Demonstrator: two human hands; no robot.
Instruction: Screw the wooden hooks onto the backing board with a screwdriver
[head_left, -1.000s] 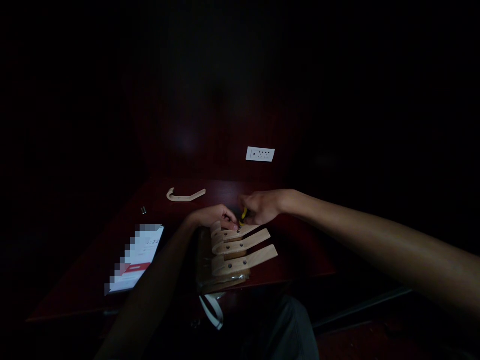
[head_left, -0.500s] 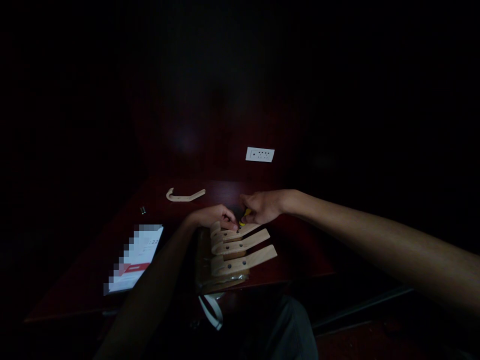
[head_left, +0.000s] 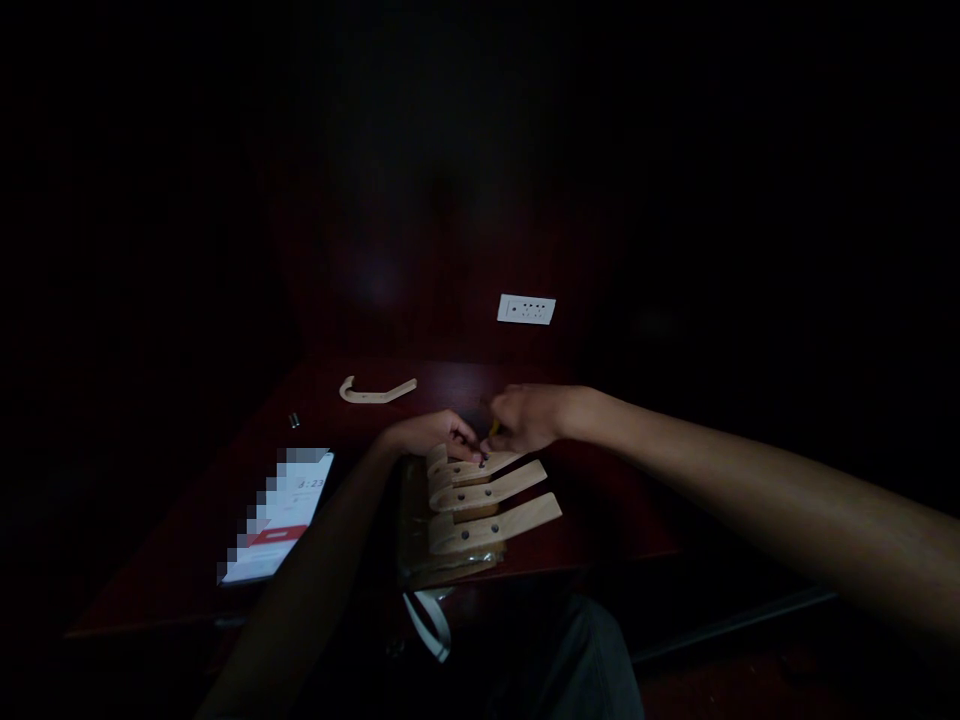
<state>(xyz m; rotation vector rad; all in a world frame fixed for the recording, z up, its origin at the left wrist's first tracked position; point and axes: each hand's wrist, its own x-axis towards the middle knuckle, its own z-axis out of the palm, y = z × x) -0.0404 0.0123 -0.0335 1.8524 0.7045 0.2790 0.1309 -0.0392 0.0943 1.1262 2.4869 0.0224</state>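
Three pale wooden hooks lie side by side across a brown block, their curled ends to the left. Dark screw heads show on the near hook and the middle hook. My left hand has its bent fingers pressed on the far hook, close to a dark screw. My right hand is closed round a small yellow-handled tool above that same screw. Fingers cover most of the tool, and its tip cannot be made out.
Another wooden hook lies at the back of the dark red table. Small metal pieces lie left of it. A lit phone is beside my left forearm. A white strap hangs below the front edge. A socket plate is on the wall.
The whole view has shifted slightly, so everything sits a little further right. My right hand has turned slightly, and less of the yellow handle shows. My left hand stays on the far hook.
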